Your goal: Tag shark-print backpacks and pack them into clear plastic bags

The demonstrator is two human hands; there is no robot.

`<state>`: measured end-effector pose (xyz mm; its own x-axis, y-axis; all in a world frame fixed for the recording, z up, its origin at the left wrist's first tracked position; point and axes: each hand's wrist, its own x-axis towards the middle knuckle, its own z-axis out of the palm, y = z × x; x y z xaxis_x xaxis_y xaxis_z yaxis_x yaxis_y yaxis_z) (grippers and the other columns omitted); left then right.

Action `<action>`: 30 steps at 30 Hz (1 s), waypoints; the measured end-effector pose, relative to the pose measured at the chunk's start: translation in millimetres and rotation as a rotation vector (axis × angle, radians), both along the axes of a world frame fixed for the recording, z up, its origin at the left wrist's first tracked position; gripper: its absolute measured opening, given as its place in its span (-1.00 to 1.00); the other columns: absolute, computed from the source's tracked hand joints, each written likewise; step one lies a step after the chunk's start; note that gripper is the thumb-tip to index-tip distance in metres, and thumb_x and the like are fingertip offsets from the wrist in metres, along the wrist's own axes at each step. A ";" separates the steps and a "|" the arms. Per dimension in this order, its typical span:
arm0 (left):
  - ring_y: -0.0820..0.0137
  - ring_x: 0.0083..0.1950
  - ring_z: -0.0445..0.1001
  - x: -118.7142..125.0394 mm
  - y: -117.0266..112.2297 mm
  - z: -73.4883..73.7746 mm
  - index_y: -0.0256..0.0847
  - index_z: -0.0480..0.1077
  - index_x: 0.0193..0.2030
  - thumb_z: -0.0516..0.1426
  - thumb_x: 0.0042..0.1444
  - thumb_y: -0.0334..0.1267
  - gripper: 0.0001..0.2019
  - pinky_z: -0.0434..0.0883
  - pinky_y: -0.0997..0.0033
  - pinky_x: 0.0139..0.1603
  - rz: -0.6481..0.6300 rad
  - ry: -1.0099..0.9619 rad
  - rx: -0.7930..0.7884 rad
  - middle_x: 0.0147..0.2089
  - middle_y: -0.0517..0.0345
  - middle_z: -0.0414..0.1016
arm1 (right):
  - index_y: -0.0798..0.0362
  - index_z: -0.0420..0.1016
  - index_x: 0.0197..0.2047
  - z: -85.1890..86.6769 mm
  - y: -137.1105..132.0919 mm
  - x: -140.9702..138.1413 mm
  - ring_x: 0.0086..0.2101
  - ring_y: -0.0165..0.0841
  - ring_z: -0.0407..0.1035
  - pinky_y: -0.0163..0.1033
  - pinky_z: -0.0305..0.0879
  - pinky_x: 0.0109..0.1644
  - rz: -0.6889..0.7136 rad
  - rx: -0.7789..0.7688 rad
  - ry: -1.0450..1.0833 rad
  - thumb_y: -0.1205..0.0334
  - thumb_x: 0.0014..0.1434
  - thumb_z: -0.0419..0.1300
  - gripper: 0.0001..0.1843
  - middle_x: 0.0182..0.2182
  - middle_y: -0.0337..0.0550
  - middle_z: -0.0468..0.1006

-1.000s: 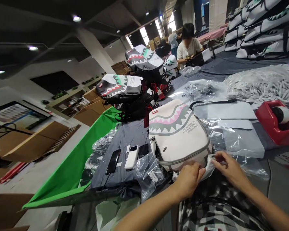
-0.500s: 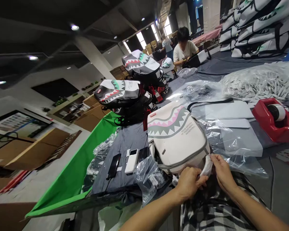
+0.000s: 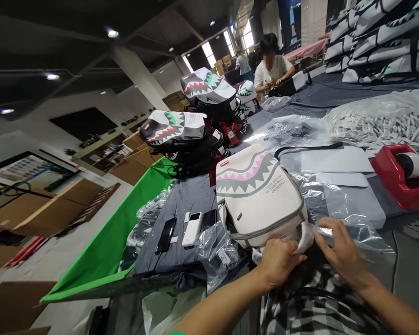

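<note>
A white backpack with a pink-and-grey shark mouth (image 3: 258, 195) lies on the grey table (image 3: 188, 200) in front of me, its near end at the table's edge. My left hand (image 3: 277, 263) is closed on the backpack's near edge, fingers curled over white fabric. My right hand (image 3: 340, 253) lies just to the right, fingers bent and pressing on the clear plastic bag (image 3: 338, 218) beside the backpack's corner. What the right fingers pinch is hard to make out.
Phones and a power bank (image 3: 192, 228) lie left of the backpack. A red tape dispenser (image 3: 403, 179) sits at the right, white sheets (image 3: 335, 160) behind. Stacked shark backpacks (image 3: 181, 135) stand farther back. A person (image 3: 274, 70) works at the far end. A green bin (image 3: 108, 246) is left.
My right hand slid a little rightward onto the plastic bag, fingers spreading. My left hand stayed clamped on the backpack's near edge. The view shifted slightly.
</note>
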<state>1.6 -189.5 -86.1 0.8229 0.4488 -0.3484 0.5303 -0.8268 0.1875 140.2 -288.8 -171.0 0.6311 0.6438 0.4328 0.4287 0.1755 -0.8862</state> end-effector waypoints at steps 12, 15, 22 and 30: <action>0.42 -0.12 0.49 -108.3 74.4 -38.5 -0.13 0.47 -0.08 0.11 0.31 -0.47 -0.82 0.33 0.34 0.08 -0.625 -0.758 0.703 -0.22 0.18 0.59 | 0.04 0.39 -0.27 23.7 29.2 26.1 -0.46 -0.35 0.25 -0.15 0.28 -0.19 0.396 0.198 -1.150 0.35 0.43 -0.05 -0.74 -0.52 -0.25 0.42; 0.36 -0.07 0.49 -111.9 68.4 -34.6 -0.13 0.45 -0.02 0.14 0.34 -0.29 -0.88 0.38 0.30 0.13 -0.540 -0.780 0.665 -0.22 0.15 0.54 | 0.08 0.44 -0.12 30.0 30.3 24.9 -0.51 -0.37 0.24 -0.15 0.31 -0.22 0.313 0.286 -1.246 0.41 0.43 -0.04 -0.77 -0.56 -0.30 0.38; 0.16 0.08 0.49 -29.2 24.5 34.9 -0.35 0.39 0.17 -0.31 0.41 0.22 -0.27 0.43 0.11 0.19 -0.090 -0.468 -0.241 0.03 -0.16 0.52 | 0.21 0.38 0.12 32.1 30.9 31.5 -0.47 -0.32 0.40 -0.16 0.45 -0.27 0.245 0.369 -1.222 0.32 0.47 -0.09 -0.69 -0.48 -0.16 0.53; 0.37 -0.46 0.46 36.1 38.9 24.1 -0.30 0.49 -0.28 -0.25 0.35 0.29 -0.26 0.47 0.33 -0.31 0.271 -0.129 -1.160 -0.46 0.07 0.49 | 0.10 0.40 0.10 28.0 29.0 53.9 -0.37 -0.31 0.50 -0.16 0.51 -0.14 0.264 0.351 -1.075 0.31 0.46 -0.06 -0.72 -0.41 -0.16 0.57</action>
<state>37.7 -150.6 -62.0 0.8088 0.0857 -0.5819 0.5836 0.0059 0.8120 194.2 -259.8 -143.0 -0.3061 0.4393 0.8445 0.8440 0.5357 0.0273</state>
